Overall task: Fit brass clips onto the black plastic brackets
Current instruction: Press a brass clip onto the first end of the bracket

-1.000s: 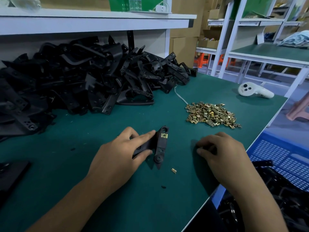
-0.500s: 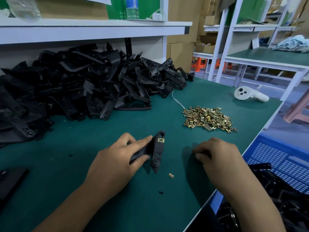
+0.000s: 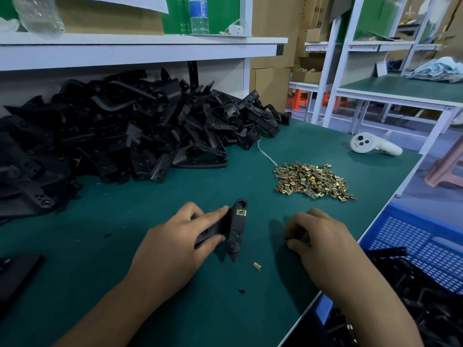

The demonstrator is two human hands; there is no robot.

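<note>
Black bracket with one brass clip on, flat on the green table.

Left hand grips its left arm, thumb under, fingers on top. Right hand is curled up; can't tell if it's pinching anything. Loose clip lies between them, clip pile further back, bracket heap beyond.

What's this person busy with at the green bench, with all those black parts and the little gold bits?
A person is fitting small brass clips onto black plastic brackets. The left hand grips one bracket on the green table; a brass clip already sits near its far end. The right hand is curled beside it and seems to pinch something small, too hidden to tell. More clips lie in a heap ahead, one loose clip lies near the bracket, and a big pile of brackets waits on the left.
</note>
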